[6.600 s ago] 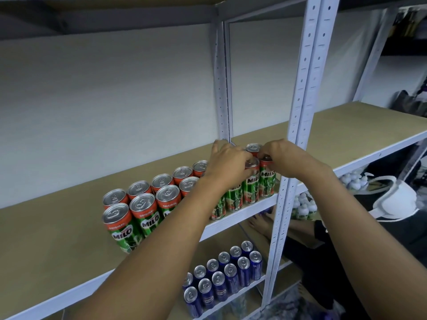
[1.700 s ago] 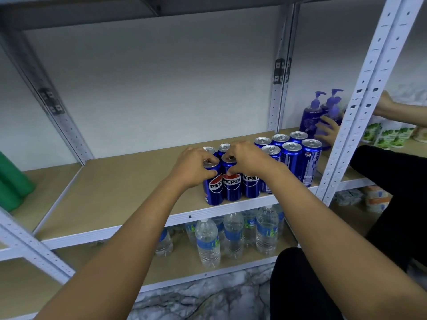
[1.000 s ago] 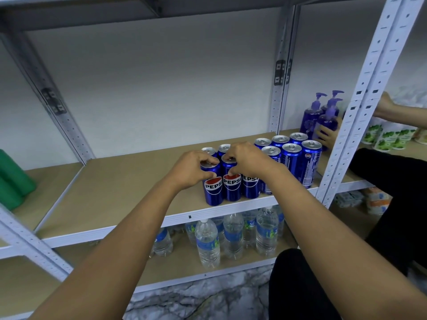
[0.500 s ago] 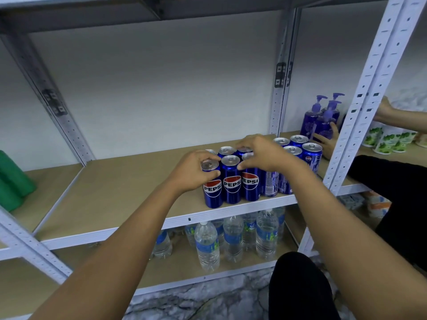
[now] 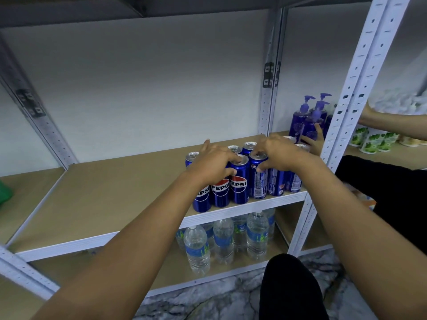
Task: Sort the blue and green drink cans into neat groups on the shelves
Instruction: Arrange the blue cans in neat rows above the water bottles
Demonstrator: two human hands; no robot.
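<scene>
Several blue Pepsi cans (image 5: 239,185) stand in a tight cluster near the front edge of the middle shelf (image 5: 115,192). My left hand (image 5: 215,165) lies over the tops of the front left cans, its thumb against a can's side, gripping from above. My right hand (image 5: 277,155) covers the cans to the right. Its fingers curl over the top of a can (image 5: 260,183) that shows its printed back, with the thumb on that can's side. No green cans are in view.
A white slotted post (image 5: 346,112) stands just right of the cans. Behind it another person's hand (image 5: 314,139) holds purple pump bottles (image 5: 307,121). Water bottles (image 5: 221,241) fill the shelf below. Green-labelled cups (image 5: 374,142) stand at far right.
My right hand has moved from the middle cans to those further right, and the two can groups now form one line. My left hand stays on the front left cans.
</scene>
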